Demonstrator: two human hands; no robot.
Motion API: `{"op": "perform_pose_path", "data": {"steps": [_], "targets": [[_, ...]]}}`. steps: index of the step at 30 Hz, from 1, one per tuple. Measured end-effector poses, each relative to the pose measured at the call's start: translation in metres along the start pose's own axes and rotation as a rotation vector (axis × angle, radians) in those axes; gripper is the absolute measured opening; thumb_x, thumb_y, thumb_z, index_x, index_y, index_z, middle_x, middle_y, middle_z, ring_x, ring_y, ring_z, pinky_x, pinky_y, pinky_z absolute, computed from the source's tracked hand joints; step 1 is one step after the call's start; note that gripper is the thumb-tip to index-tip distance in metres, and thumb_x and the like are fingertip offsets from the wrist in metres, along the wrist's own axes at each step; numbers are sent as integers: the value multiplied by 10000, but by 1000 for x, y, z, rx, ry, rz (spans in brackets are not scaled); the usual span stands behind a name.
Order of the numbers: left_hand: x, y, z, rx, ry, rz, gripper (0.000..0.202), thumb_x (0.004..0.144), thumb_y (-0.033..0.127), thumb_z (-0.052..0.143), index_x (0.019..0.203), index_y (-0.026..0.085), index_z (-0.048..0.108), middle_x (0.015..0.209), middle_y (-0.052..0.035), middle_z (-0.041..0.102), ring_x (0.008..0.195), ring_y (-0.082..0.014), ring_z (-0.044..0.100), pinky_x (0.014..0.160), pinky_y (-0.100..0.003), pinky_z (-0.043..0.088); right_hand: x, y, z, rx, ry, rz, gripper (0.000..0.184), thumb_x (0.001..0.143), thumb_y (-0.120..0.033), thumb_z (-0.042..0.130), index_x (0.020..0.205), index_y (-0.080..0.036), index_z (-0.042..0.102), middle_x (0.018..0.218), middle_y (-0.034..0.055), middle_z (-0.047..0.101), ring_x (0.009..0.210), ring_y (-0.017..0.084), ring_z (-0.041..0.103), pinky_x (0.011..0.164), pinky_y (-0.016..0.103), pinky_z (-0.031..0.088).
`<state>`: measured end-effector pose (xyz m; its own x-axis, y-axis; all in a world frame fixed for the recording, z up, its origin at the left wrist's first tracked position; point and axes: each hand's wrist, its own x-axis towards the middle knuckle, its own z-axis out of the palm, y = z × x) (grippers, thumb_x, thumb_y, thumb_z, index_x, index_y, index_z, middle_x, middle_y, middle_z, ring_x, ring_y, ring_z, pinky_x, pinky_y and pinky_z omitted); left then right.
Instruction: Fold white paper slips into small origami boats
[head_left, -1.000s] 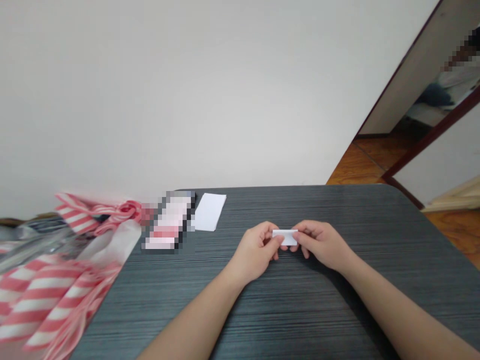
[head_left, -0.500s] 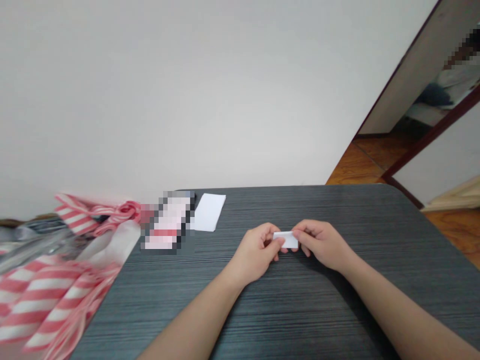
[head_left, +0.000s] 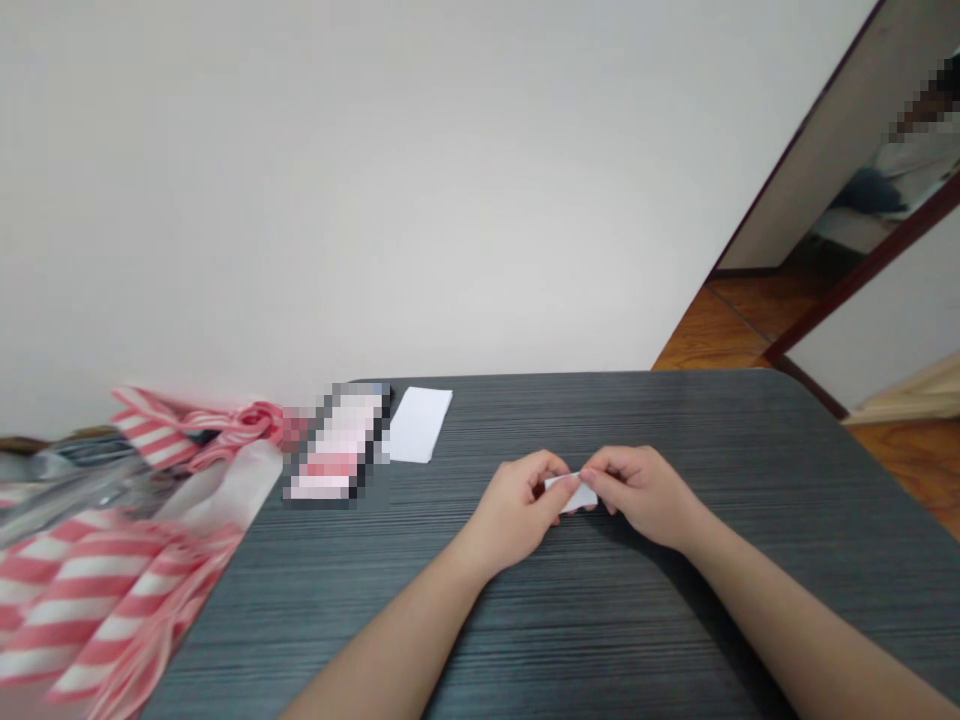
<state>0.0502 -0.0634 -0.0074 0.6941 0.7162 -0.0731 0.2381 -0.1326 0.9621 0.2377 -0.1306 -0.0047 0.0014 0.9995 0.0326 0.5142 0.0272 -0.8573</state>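
A small folded piece of white paper (head_left: pixel 576 493) is pinched between my left hand (head_left: pixel 514 510) and my right hand (head_left: pixel 641 495), just above the dark grey wood-grain table (head_left: pixel 637 610). Fingertips of both hands grip its ends and cover part of it. Its folded layers are mostly hidden. My forearms rest toward the near edge of the table, and the hands are close together near its middle.
A flat white paper sheet (head_left: pixel 418 424) and a pixelated pink-and-white object (head_left: pixel 337 445) lie at the far left of the table. Pink-striped plastic bags (head_left: pixel 97 590) bulge past the left edge. A wall stands behind; wood floor shows at right.
The paper has tilted and looks more folded or narrower between my fingers. My hands have drawn closer together over it.
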Motion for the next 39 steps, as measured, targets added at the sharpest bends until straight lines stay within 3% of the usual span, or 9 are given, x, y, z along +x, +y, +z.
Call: {"op": "perform_pose_path", "data": {"steps": [9,16,28,39], "targets": [[0,7,-2,101,-37,65,287,940,337,486,738,171,604,612,17,602,534,-110,542,522,-209,375,1,-4,-1,-20,-35,-12,226,910,-247,562,738,-179,691,536,-30,594,502,111,533,516,214,386],[0,-4,-3,26,1,-34,294,945,401,478,799,175,598,566,24,579,503,-120,549,501,-212,366,1,-1,-3,7,7,16,232,907,-244,560,705,-180,656,520,-35,579,495,113,527,526,221,389],[1,-4,-4,-62,59,-42,296,927,397,506,742,179,581,515,25,593,465,-111,512,505,-212,372,-1,3,-4,41,22,38,274,925,-281,548,683,-181,628,513,-37,562,495,113,512,549,236,395],[-1,0,-5,95,40,15,301,940,354,483,715,182,587,529,32,600,502,-108,528,544,-214,380,0,4,0,114,-45,77,182,910,-277,551,798,-174,649,531,-48,520,478,105,479,487,220,358]]}}
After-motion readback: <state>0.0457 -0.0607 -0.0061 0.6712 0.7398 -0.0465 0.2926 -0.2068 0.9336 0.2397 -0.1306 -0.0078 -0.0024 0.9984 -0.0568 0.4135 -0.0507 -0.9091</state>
